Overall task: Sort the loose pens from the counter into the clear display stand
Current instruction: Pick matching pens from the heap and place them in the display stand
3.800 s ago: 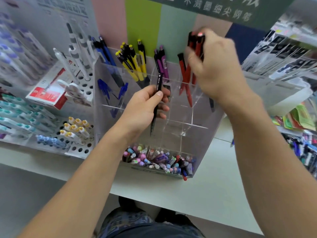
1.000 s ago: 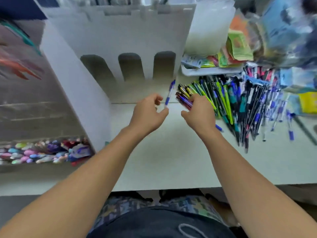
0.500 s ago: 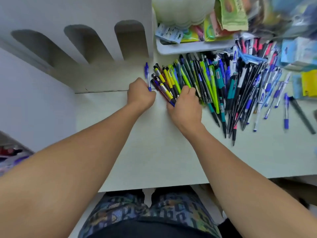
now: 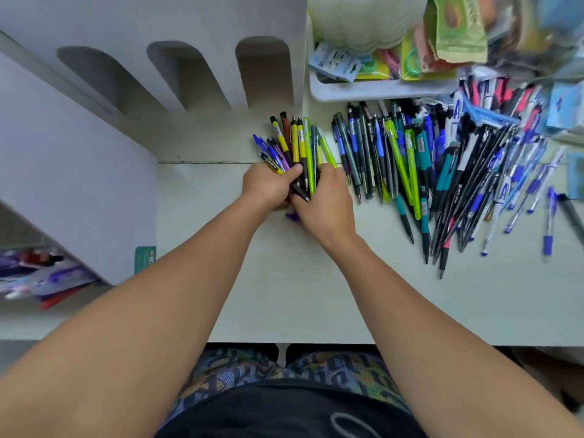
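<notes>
Left hand [image 4: 268, 186] and right hand [image 4: 327, 205] both have a curled grip clamped on one bundle of pens [image 4: 295, 147], yellow, purple, blue and lime, fanned just above the pale tabletop [image 4: 284, 289]. Loose pen pile [image 4: 442, 172] lies on the tabletop right of the bundle, near it. White tray [image 4: 373, 90] sits behind the pile.

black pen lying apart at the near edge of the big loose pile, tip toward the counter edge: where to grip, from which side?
Probably pinch the lone black pen mid-barrel from above, one finger on each long side. It lies flat on the counter, its near half clear of the loose pile, so both sides are open there. Both the left hand and the right hand currently hold the gathered bundle.
</notes>
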{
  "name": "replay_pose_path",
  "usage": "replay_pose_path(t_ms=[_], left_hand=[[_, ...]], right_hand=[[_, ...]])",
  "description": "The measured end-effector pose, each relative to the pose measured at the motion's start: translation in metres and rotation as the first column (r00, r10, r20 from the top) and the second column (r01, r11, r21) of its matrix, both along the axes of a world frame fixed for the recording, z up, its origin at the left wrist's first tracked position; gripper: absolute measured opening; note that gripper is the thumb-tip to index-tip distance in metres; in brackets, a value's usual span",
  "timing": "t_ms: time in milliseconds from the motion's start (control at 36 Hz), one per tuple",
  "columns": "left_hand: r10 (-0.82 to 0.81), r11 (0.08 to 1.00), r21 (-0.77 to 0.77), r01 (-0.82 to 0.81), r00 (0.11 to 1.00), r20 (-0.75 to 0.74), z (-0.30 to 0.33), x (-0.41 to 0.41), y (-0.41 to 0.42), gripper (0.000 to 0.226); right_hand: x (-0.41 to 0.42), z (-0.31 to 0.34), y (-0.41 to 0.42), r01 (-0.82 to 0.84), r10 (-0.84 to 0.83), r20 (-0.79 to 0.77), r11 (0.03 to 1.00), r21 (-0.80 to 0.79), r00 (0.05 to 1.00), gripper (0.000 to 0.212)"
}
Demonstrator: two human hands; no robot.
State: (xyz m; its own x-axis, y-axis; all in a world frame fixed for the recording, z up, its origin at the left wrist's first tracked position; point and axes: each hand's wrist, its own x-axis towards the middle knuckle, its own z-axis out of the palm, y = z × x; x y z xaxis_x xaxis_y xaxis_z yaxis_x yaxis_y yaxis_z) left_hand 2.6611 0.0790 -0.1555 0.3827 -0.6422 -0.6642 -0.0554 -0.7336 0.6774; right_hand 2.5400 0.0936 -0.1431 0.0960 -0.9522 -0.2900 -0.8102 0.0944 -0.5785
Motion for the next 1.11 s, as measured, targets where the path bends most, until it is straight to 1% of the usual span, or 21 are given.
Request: replay_pose_path(t_ms=[83, 222, 306, 333, 389, 444, 500, 556, 639, 694, 778, 833, 861, 917, 972, 1028, 1056, 1111], left_hand=[[0.028, 1.0, 0.015, -0.027, 0.997, -0.066, -0.003, 0.008, 0.0, 0.032], [0.071, 0.997, -0.008, -0.072, 0.992, -0.106, -0.007, 0.019, 0.009, 0.015], [0.088, 0.996, -0.017, -0.091, 0.99, -0.114, -0.008, 0.023, 0.012, 0.013], [0.097, 0.995, -0.024, -0.1, 0.989, -0.109, -0.008, 0.024, 0.012, 0.013], [0.118, 0.992, -0.032, -0.122, 0.989, -0.092, -0.008, 0.024, 0.012, 0.013], [0.13, 0.991, -0.035, -0.132, 0.99, -0.051, -0.008, 0.025, 0.011, 0.016], [0.104, 0.994, -0.036, -0.102, 0.994, 0.046, -0.008, 0.027, 0.01, 0.02], [0.062, 0.998, -0.032, -0.058, 0.991, 0.116, -0.009, 0.031, 0.011, 0.026], [0.013, 1.0, -0.009, -0.011, 0.988, 0.151, -0.012, 0.035, 0.01, 0.034], [-0.031, 1.0, 0.004, 0.031, 0.983, 0.181, -0.011, 0.035, 0.006, 0.036], [-0.116, 0.993, 0.035, 0.111, 0.949, 0.292, -0.01, 0.033, -0.002, 0.049], [-0.163, 0.987, 0.053, 0.155, 0.923, 0.347, -0.009, 0.031, -0.009, 0.051], [-0.183, 0.983, 0.058, 0.174, 0.912, 0.367, -0.009, 0.03, -0.013, 0.049], [-0.216, 0.976, 0.062, 0.208, 0.9, 0.378, -0.009, 0.028, -0.02, 0.041], [-0.224, 0.974, 0.063, 0.216, 0.905, 0.361, -0.007, 0.027, -0.024, 0.033], [-0.246, 0.969, 0.078, 0.233, 0.899, 0.363, -0.007, 0.027, -0.025, 0.03], [-0.252, 0.968, 0.086, 0.236, 0.9, 0.356, -0.007, 0.028, -0.024, 0.03], [-0.212, 0.977, 0.075, 0.199, 0.931, 0.297, -0.011, 0.03, -0.021, 0.03]], right_hand=[[-0.001, -0.002, 0.003, 0.021, -0.022, -0.035, 1.0, -0.021, 0.999, 0.072], [0.002, -0.007, 0.012, -0.041, 0.031, -0.111, 0.995, -0.091, 0.993, 0.092], [0.009, -0.011, 0.017, -0.065, 0.038, -0.18, 0.987, -0.15, 0.983, 0.097], [0.01, -0.011, 0.018, -0.065, 0.026, -0.203, 0.981, -0.185, 0.979, 0.095], [0.012, -0.01, 0.019, -0.059, 0.007, -0.209, 0.969, -0.24, 0.978, 0.085], [0.01, -0.008, 0.019, -0.087, 0.039, -0.205, 0.969, -0.229, 0.978, 0.072], [0.008, -0.005, 0.02, -0.142, 0.108, -0.206, 0.977, -0.158, 0.973, 0.061], [0.007, 0.0, 0.023, -0.195, 0.174, -0.224, 0.978, -0.074, 0.959, 0.055], [0.006, 0.005, 0.026, -0.293, 0.319, -0.324, 0.948, 0.127, 0.891, 0.054], [0.003, 0.005, 0.027, -0.303, 0.361, -0.348, 0.929, 0.21, 0.865, 0.05], [0.0, 0.005, 0.023, -0.355, 0.416, -0.349, 0.907, 0.228, 0.84, 0.036], [0.0, 0.006, 0.018, -0.374, 0.423, -0.342, 0.905, 0.202, 0.839, 0.028], [0.0, 0.006, 0.015, -0.357, 0.397, -0.327, 0.917, 0.175, 0.858, 0.024], [0.0, 0.005, 0.007, -0.252, 0.266, -0.245, 0.964, 0.085, 0.932, 0.02], [0.002, 0.005, -0.002, -0.088, 0.086, -0.078, 0.996, -0.023, 0.993, 0.019], [0.006, 0.007, -0.013, 0.024, -0.019, 0.063, 0.996, -0.087, 0.998, 0.019], [0.009, 0.009, -0.018, 0.067, -0.055, 0.129, 0.994, -0.091, 0.99, 0.02], [0.013, 0.014, -0.027, 0.13, -0.114, 0.233, 0.99, -0.055, 0.966, 0.022]])
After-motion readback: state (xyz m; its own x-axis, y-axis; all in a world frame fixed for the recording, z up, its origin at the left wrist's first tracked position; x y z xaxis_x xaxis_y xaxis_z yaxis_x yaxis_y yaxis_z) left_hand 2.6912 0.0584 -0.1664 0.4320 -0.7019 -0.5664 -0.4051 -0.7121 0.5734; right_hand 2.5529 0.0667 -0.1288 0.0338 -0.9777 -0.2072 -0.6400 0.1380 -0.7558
